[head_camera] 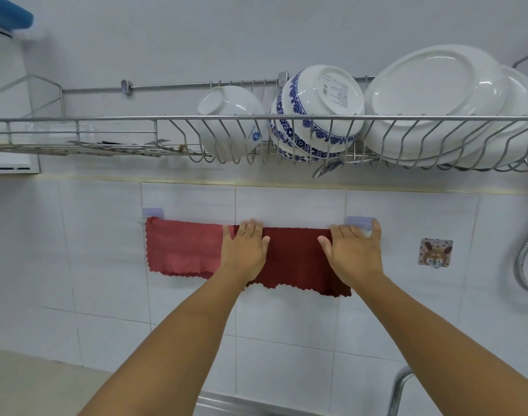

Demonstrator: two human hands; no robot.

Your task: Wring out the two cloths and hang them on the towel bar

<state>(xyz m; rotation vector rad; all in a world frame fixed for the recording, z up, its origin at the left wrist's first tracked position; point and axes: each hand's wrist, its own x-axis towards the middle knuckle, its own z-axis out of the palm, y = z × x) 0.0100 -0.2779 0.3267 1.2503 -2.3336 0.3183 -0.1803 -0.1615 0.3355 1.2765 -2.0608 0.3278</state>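
Two cloths hang side by side over the towel bar (141, 220) on the tiled wall. The lighter pink-red cloth (181, 247) covers the left part. The dark red cloth (295, 256) covers the right part and hangs a little lower. My left hand (244, 250) lies on the dark cloth's left end, where it overlaps the lighter one, with fingers hooked over the top. My right hand (354, 250) lies on its right end, fingers curled over the bar beside the right adhesive mount (357, 220). The cloths hide the bar itself.
A wire dish rack (166, 118) juts out just above my hands, holding a white bowl (229, 121), a blue-patterned bowl (316, 115) and white plates (433, 103). A sticker hook (435, 252) and a metal hose (524, 265) are at the right. A tap (399, 388) and the sink edge (226, 403) lie below.
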